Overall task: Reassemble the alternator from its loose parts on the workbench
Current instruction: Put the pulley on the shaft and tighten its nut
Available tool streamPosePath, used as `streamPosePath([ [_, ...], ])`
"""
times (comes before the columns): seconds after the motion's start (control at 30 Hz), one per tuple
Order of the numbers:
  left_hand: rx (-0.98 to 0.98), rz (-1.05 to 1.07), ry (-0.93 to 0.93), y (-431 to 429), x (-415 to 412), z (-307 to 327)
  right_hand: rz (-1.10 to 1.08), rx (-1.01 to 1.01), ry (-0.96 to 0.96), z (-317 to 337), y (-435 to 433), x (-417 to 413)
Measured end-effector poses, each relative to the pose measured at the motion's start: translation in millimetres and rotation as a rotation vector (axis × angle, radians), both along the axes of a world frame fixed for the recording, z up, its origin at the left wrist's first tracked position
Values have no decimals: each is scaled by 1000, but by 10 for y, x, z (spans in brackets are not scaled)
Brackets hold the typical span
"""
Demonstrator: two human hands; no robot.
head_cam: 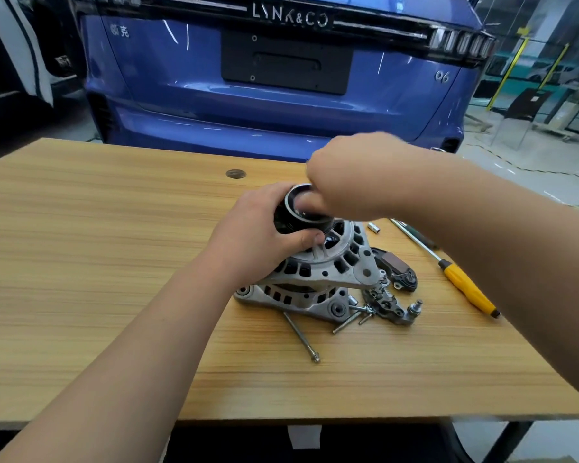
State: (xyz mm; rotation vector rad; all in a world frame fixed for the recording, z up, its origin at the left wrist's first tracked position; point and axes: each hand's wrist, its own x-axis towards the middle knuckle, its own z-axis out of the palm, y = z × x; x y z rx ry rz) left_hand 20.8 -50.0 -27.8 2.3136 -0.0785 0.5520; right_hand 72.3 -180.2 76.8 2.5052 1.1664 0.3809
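Left hand (258,225) grips black pulley (310,224) atop alternator housing (328,262), mid-table (81,262); right hand (345,182) curls into pulley's top, grasp cannot be told; loose bolts (301,335) lie beside housing

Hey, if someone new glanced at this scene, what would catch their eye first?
First, two hands meeting over the bench: the left hand grips the black pulley atop the silver alternator, while the right hand reaches into its top, blurred. Behind looms a blue car; bolts and a yellow-handled screwdriver lie to the alternator's right.
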Motion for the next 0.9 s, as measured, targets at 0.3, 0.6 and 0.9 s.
streamPosePath([
  [0.3,17,-29,37,26,15,33,6,126,-7,-63,-58,66],
  [0.6,24,16,17,7,0,27,-741,1596,204,-674,-1550,1375],
  [0.9,6,145,-38,-89,358,-87,-791,1262,525,-1050,-1263,2433],
])
